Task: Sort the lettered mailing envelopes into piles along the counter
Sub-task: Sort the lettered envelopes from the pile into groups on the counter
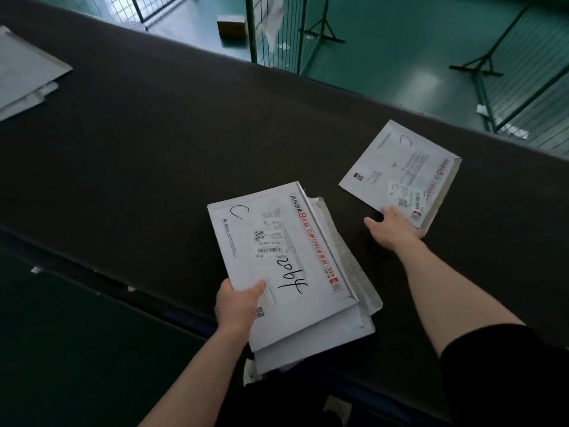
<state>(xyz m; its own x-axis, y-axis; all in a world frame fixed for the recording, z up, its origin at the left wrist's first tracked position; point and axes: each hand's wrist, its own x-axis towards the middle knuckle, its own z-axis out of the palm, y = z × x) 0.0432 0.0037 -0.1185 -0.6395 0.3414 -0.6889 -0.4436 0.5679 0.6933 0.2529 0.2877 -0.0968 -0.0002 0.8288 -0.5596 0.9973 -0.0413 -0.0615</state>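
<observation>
Sorting partly done: right hand (394, 228) rests spread fingers on a C-marked envelope (400, 171) at two o'clock; left hand (237, 303) grips the unsorted stack (292, 266); another pile (24, 72) at ten o'clock.

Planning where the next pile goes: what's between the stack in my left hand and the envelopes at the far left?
In the head view, only bare dark counter lies between the held stack and the far-left pile.

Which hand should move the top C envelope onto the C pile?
Right. The right hand rests on the lone C envelope on the counter; the left hand holds the stack.
</observation>
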